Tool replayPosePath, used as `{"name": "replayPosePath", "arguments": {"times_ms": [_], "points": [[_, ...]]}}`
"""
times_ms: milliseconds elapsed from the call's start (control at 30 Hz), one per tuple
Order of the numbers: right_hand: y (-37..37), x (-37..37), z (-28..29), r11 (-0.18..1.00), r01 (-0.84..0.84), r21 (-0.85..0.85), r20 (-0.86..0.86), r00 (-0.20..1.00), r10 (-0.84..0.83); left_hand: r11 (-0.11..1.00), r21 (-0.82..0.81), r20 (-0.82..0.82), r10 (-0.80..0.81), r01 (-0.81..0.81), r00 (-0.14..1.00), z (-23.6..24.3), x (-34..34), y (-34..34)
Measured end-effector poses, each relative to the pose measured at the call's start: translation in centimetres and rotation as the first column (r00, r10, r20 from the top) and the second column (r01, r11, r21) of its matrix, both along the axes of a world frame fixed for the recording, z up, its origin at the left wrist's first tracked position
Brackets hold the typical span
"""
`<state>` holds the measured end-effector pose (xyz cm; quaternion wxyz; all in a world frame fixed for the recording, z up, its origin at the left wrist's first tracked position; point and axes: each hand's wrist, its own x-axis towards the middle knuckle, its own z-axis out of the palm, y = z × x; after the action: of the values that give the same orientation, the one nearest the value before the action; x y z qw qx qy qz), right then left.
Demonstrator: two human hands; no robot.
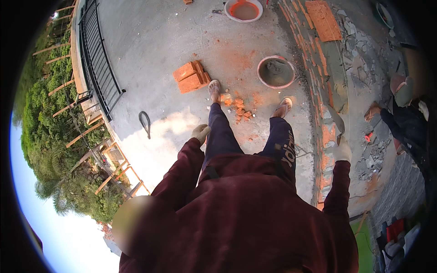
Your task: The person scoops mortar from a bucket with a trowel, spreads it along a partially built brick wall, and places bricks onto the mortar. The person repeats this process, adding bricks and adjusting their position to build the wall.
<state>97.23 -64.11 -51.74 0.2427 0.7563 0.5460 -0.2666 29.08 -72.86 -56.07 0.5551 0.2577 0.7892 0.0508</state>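
Observation:
My right hand (342,151), in a pale glove, is closed round the handle of a trowel (337,121). Its grey metal blade points away from me above a low brick wall (327,136) on my right. Mortar and orange bricks show along the wall's top. My left hand (200,133), also in a pale glove, hangs beside my left thigh with its fingers loosely apart. I see nothing in it. Beyond my feet stands a round tub (276,73) of grey mortar, next to the wall.
A stack of orange bricks (191,77) sits by my left foot, with broken brick pieces (240,109) between my feet. Farther off stands another tub (244,10). A black loop (144,123) lies left, near a metal railing (98,59). Another person (405,113) crouches beyond the wall among rubble.

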Motion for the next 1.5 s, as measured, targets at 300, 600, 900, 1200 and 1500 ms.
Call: {"name": "replayPosePath", "arguments": {"times_ms": [300,600,900,1200,1500], "points": [[2.4,-17.7,-2.8,0.997,0.015,-0.071,-0.082,0.996,-0.021,0.782,-0.1,-0.269,0.574,-0.615,0.774,-19.5,-20.6,6.6],[0.1,-48.0,-11.4,0.955,0.295,0.005,-0.617,0.753,-0.23,0.533,-0.13,0.23,0.836,-0.836,0.498,-37.3,-22.4,17.6],[-7.9,-53.8,-14.4,0.889,0.406,-0.211,-0.588,0.673,-0.448,0.489,-0.272,0.323,0.858,-0.829,0.4,-46.2,-24.6,20.2],[-9.0,-52.0,-15.7,0.891,0.406,-0.202,-0.546,0.709,-0.447,0.498,-0.239,0.347,0.845,-0.833,0.406,-50.0,-24.7,17.4],[-8.8,-51.5,-16.4,0.894,0.425,-0.141,-0.582,0.695,-0.422,0.593,-0.211,0.462,0.761,-0.777,0.456,-52.0,-26.7,16.3]]}}
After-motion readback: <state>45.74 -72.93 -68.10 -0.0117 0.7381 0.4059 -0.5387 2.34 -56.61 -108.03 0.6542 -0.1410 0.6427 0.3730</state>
